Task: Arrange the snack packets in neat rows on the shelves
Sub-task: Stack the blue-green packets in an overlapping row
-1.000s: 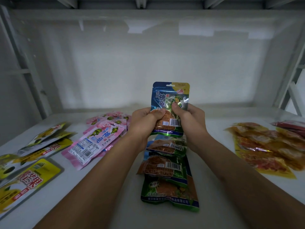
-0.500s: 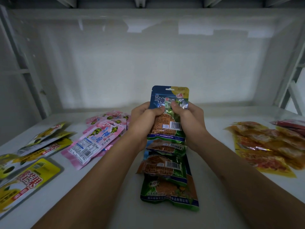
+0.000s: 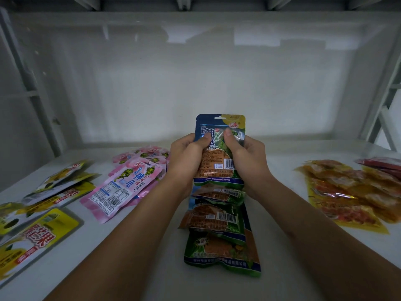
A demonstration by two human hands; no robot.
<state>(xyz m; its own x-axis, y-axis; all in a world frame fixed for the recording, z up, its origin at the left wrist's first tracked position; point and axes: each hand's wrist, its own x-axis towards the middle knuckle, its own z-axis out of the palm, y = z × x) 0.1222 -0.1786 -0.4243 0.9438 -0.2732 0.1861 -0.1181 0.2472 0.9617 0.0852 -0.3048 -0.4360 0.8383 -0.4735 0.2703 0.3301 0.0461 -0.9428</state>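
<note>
The glossy blue-and-green foil snack packet (image 3: 220,148) has sunk lower over the last second, toward the far end of the overlapping green packet row (image 3: 221,227) at mid-shelf. Left hand (image 3: 186,157) and right hand (image 3: 247,159) pinch its sides, thumbs in front. It looks about to extend that row, between the pink packets (image 3: 128,181) left and the orange packets (image 3: 351,190) right.

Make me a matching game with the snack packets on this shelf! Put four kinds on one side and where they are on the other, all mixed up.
Things:
1. blue-green packet
2. pink packets
3. yellow packets
4. orange packets

Places:
A. far left of the shelf
B. right side
C. held up in both hands
D. lying left of the left hand

Pairs: 1-C, 2-D, 3-A, 4-B
</note>
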